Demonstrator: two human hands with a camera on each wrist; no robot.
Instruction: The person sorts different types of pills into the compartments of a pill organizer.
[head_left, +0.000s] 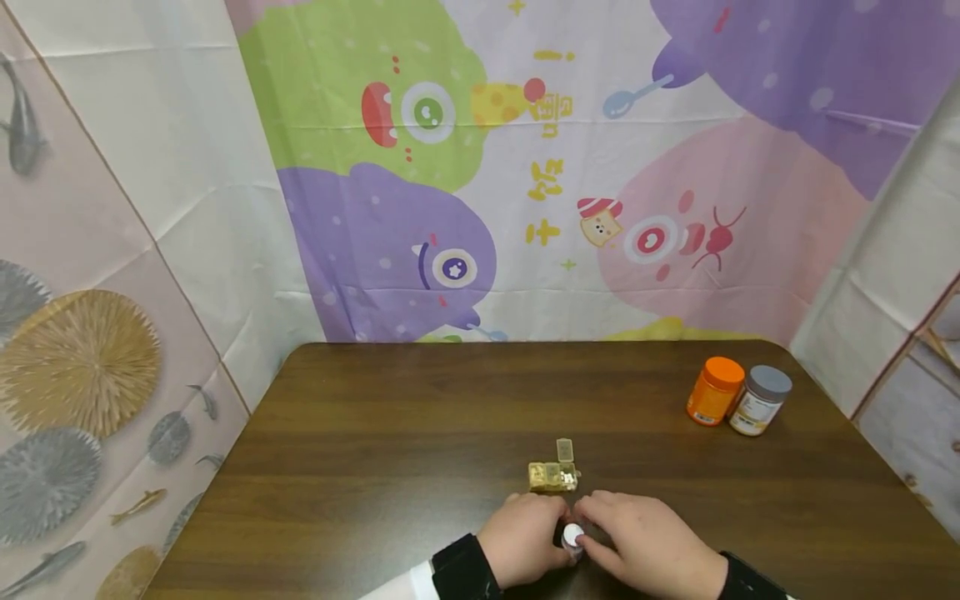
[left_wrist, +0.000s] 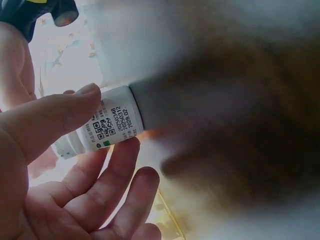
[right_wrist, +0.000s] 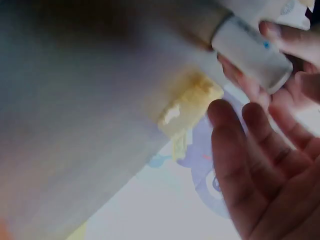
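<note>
My left hand (head_left: 525, 540) grips a small white bottle (left_wrist: 114, 120) between thumb and fingers, low over the near part of the table. Black print and a square code show on its label in the left wrist view. My right hand (head_left: 651, 537) is at the bottle's right side, its thumb tip at the white cap (head_left: 573, 534). In the right wrist view the other right fingers (right_wrist: 260, 155) stretch out beside the bottle, nearly straight. Just beyond both hands lies a yellow see-through pill box (head_left: 546, 477) with one lid (head_left: 565, 451) raised; something white shows inside.
An orange jar (head_left: 716, 392) and a white jar with a grey lid (head_left: 761, 400) stand together at the table's back right. Behind the brown wooden table (head_left: 390, 417) hangs a cartoon-printed cloth (head_left: 525, 275).
</note>
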